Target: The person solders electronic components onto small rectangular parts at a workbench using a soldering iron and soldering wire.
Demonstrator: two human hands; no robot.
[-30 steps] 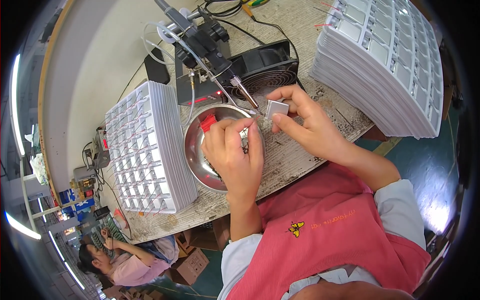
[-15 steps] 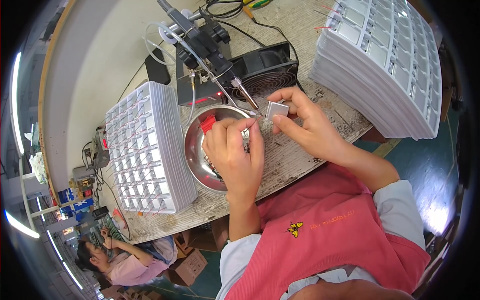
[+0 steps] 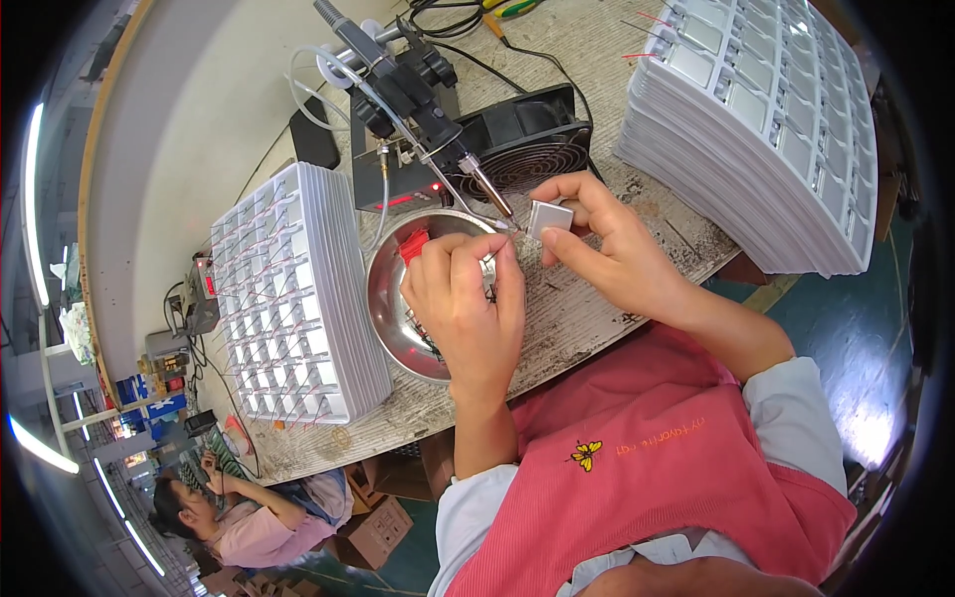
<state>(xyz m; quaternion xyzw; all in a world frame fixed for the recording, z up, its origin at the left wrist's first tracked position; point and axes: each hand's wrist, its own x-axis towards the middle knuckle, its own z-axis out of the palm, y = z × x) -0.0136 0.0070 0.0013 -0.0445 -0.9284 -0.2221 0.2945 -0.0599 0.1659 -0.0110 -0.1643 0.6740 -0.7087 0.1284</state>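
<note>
In the middle, my right hand [image 3: 612, 249] grips a small flat silver battery cell [image 3: 551, 220] between thumb and fingers, its edge turned toward the soldering iron tip [image 3: 505, 207]. My left hand [image 3: 466, 298] is closed in a pinch just below that tip, over the metal bowl [image 3: 381, 333]. A thin wire seems to be in the pinch, mostly hidden by the fingertips. Red wires [image 3: 412, 245] lie in the bowl along with dark ones, partly covered by my left hand. The iron is fixed in a black stand [image 3: 403, 90].
Left of the bowl stands a stack of white trays [image 3: 343, 298] with silver cells and wires. Another tall tray stack [image 3: 726, 179] is at the right. A black fan [image 3: 537, 139] sits behind the iron. A co-worker [image 3: 249, 512] is at lower left.
Both hands stay nearly in place. The cell has shifted very slightly, and the fingertips of my left hand remain pinched beside the iron tip.
</note>
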